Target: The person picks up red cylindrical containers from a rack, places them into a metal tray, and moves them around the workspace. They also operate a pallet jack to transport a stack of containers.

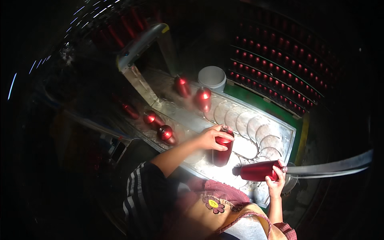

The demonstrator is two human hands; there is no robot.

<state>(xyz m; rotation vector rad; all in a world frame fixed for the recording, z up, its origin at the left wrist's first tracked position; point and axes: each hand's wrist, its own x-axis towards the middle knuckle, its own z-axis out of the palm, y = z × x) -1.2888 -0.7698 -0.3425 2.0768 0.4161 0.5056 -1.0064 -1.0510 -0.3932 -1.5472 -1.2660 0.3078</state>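
Note:
My left hand (pixel 213 138) is wrapped round the shoulder of a glossy red bottle (pixel 222 157), which stands nearly upright on the brightly lit conveyor. To its right, my right hand (pixel 276 178) grips a second red bottle (pixel 258 171) near its neck. That bottle lies almost level, its neck to the right and its base to the left, beside a small dark round thing (pixel 236 171). I cannot tell whether the two touch. Farther along the conveyor stand more red bottles, among them one (pixel 203 100) by the bucket and one (pixel 166 135) left of my left forearm.
The looping conveyor (pixel 270 142) has overlapping crescent plates and a metal rim. A metal arch (pixel 138 82) spans it at the far left. A white bucket (pixel 212 77) stands behind it. Pale strips (pixel 332 168) stretch rightward near my right hand. Racked red bottles (pixel 276 64) fill the back right.

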